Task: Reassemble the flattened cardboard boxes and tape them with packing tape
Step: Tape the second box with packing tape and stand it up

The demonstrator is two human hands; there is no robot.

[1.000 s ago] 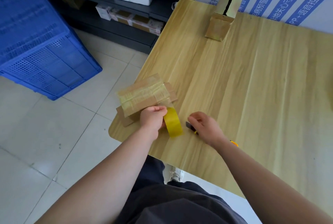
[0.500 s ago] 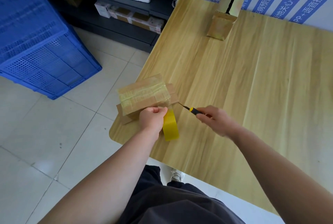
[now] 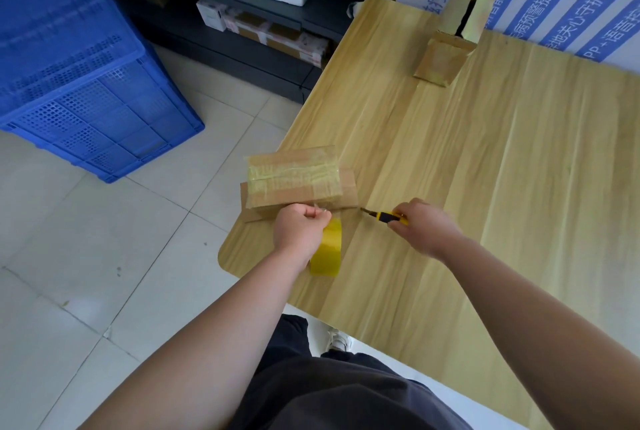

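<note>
The left hand (image 3: 301, 232) is clutching the tape roll (image 3: 327, 251) in front of the taped box (image 3: 294, 177) at the near left corner of the tabletop (image 3: 485, 187), while the right hand (image 3: 424, 227) is gripping a yellow knife (image 3: 386, 216), blade pointing at the box. Cutting is likely going best with the roll pulled taut and the blade passing clear of the left hand

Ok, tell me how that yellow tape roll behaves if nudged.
The tape roll stands on its rim on the smooth table, so it would probably roll. Its wide band should resist tipping sideways, and it looks stiff.
</note>
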